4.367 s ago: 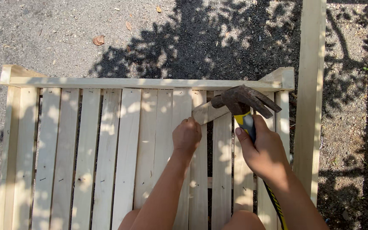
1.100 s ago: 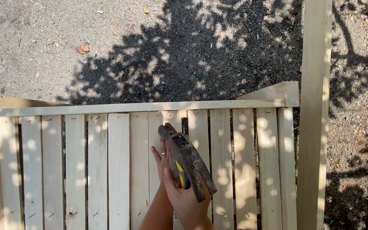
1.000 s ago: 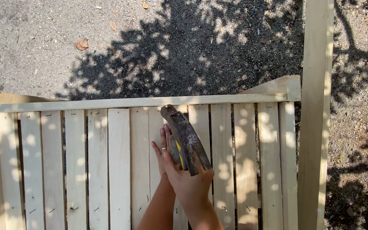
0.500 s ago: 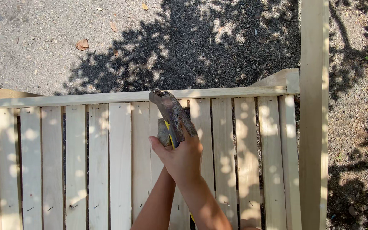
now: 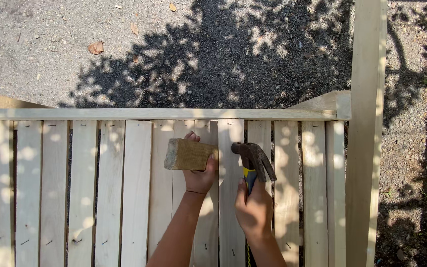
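My left hand grips a small brown wooden block and holds it flat on the pale slats of a wooden frame. Just right of it, my right hand is closed round the yellow and black handle of a claw hammer. The hammer's dark head hovers over a slat, close to the block's right end. Both forearms come in from the bottom edge.
A long pale rail caps the slats along the top. A tall upright board stands on the right. Gravel ground with leaf shadows and a few dry leaves lies beyond. Small nails dot the slats.
The two hands, bunched together around the hammer a second ago, have separated. The left hand now shows the block out to the left and the hammer sits to its right.
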The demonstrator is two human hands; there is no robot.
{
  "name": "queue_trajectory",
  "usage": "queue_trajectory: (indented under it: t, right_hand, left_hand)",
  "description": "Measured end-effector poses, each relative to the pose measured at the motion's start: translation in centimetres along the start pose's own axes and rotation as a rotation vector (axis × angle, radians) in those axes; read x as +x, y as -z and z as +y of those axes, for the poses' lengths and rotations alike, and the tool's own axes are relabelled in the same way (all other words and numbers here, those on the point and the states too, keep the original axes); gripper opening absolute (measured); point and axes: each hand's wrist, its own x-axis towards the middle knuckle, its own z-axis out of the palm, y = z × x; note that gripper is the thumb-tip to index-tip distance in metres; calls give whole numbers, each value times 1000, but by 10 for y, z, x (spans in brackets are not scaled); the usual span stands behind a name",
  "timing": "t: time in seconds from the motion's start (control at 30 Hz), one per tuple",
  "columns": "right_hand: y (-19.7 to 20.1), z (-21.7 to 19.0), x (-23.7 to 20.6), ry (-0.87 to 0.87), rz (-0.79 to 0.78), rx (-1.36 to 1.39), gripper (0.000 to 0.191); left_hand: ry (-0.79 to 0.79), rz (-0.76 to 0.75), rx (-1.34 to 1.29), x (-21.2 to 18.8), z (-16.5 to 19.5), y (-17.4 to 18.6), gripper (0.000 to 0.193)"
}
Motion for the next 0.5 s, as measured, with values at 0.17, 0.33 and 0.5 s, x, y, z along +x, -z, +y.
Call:
queue_trajectory:
  t: [0.17, 0.33, 0.5]
  right_hand:
    - [-5, -6, -3, -1, 24, -77, 48]
    - [-3, -7, -2, 23, 37, -87, 46]
    - [-10, -1, 3, 20, 34, -118, 32]
  left_hand:
    - [217, -53, -171, -5, 8, -4, 67]
    - [266, -45, -141, -21, -1, -28, 52]
    - [328, -52, -87, -18, 6, -34, 34]
